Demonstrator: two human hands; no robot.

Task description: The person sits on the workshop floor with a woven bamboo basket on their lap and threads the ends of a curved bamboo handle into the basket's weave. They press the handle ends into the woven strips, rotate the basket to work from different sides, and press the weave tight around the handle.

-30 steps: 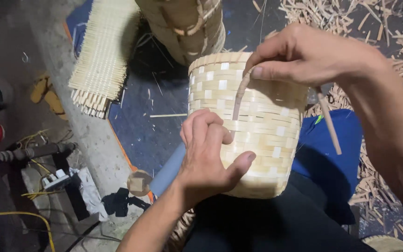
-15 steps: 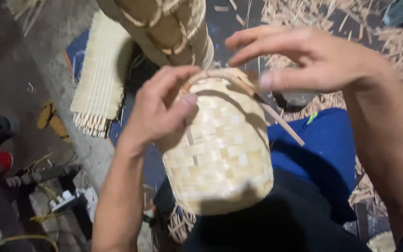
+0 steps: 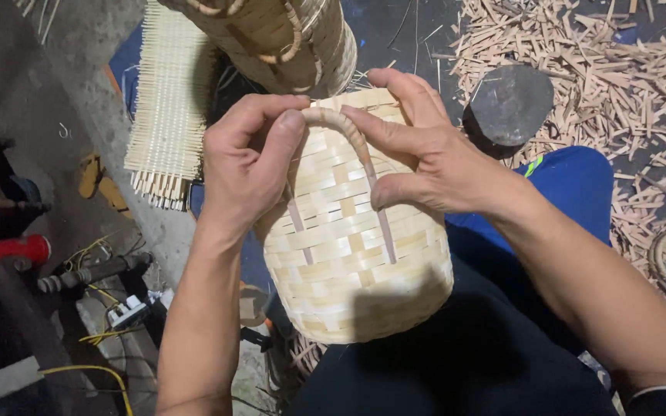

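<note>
A pale woven bamboo basket is held over the lap above a dark, littered floor.
Beyond the basket, pale bamboo offcuts and a flat woven bamboo mat are strewn. Its bent strip handle is pinched at the rim by the left hand and the right hand, fingers curled.

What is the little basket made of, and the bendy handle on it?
The basket looks woven from flat, pale bamboo-like strips, matte and dry: a checkered weave shows. The handle, pinched by the left hand and right hand, seems a bent cane wrapped in thin strip.
</note>
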